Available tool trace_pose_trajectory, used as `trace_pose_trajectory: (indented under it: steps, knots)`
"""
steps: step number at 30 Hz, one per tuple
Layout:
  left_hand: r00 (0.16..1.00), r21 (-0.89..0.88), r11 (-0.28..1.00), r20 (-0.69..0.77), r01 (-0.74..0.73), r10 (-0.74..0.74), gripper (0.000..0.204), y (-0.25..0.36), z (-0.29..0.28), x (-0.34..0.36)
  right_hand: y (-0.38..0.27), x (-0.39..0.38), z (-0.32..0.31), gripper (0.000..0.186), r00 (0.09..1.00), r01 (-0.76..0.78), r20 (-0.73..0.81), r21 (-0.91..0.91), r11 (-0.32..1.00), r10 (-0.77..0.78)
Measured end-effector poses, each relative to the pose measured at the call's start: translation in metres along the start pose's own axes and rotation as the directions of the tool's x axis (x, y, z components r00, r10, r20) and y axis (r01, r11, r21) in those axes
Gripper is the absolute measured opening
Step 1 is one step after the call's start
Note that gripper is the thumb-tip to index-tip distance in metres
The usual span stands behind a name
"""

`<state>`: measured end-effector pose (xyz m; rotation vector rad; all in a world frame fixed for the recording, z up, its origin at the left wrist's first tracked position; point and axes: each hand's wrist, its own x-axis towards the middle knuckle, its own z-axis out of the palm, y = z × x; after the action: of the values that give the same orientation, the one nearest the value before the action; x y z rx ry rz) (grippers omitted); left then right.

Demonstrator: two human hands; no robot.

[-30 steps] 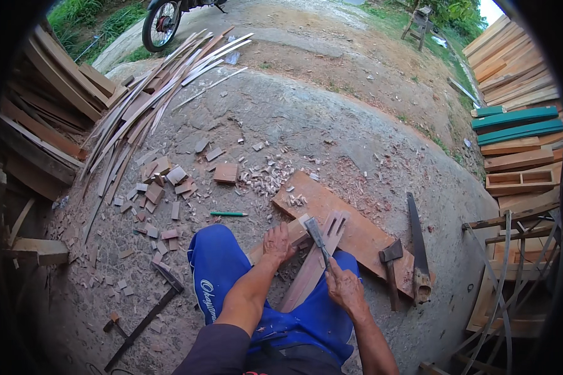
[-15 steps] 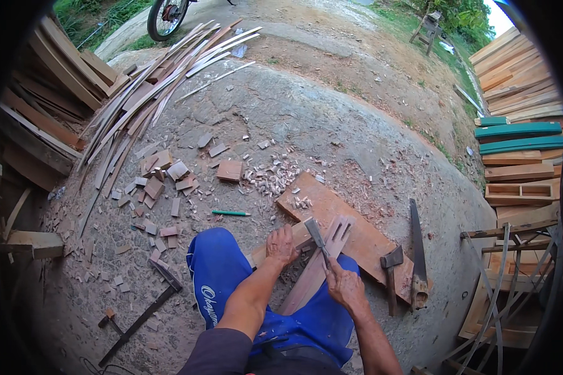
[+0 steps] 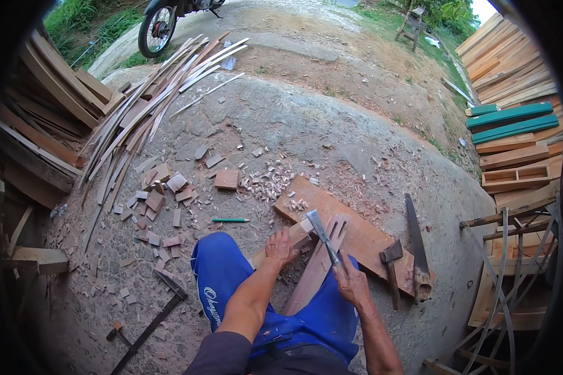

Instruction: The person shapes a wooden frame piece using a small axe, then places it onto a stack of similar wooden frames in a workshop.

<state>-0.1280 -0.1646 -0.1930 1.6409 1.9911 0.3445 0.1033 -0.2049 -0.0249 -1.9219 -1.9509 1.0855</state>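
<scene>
My right hand (image 3: 351, 281) is closed around the handle of a chisel (image 3: 319, 226). The blade points up and to the left, its flat face catching the light, with its tip by the end of a short light wooden piece (image 3: 301, 232). My left hand (image 3: 281, 246) is closed over that piece, close to my left knee. Between my legs slants a longer pinkish wooden bar (image 3: 313, 275) with slots cut in its far end. Its far part lies over a thick brown board (image 3: 372, 242) on the ground; the chisel partly covers it.
On the board's right end lie a hatchet (image 3: 391, 256) and a handsaw (image 3: 417, 244). A green pencil (image 3: 230, 220), wood blocks (image 3: 227, 179) and shavings (image 3: 263, 184) are ahead and left. A clamp (image 3: 150, 328) lies lower left. Long thin strips (image 3: 141, 115) are piled far left; planks (image 3: 513, 156) line the right.
The view has shifted slightly. The chisel's blade has turned and now shows a brighter face, its tip still near the short piece's end. My left hand keeps its hold.
</scene>
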Motion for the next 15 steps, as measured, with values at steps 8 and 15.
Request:
trace_pose_trajectory:
  steps: [8, 15]
  knots:
    - [0.964, -0.587, 0.810, 0.206, -0.013, 0.165, 0.084, 0.038, -0.070, 0.020, 0.159, -0.113, 0.030, 0.044, 0.856, -0.351, -0.337, 0.179, 0.919, 0.392]
    - [0.723, -0.805, 0.497, 0.549, 0.323, 0.419, 0.063, 0.095, -0.121, 0.000, 0.233, -0.196, 0.097, 0.040, 0.798, -0.499, -0.395, -0.008, 0.867, 0.455]
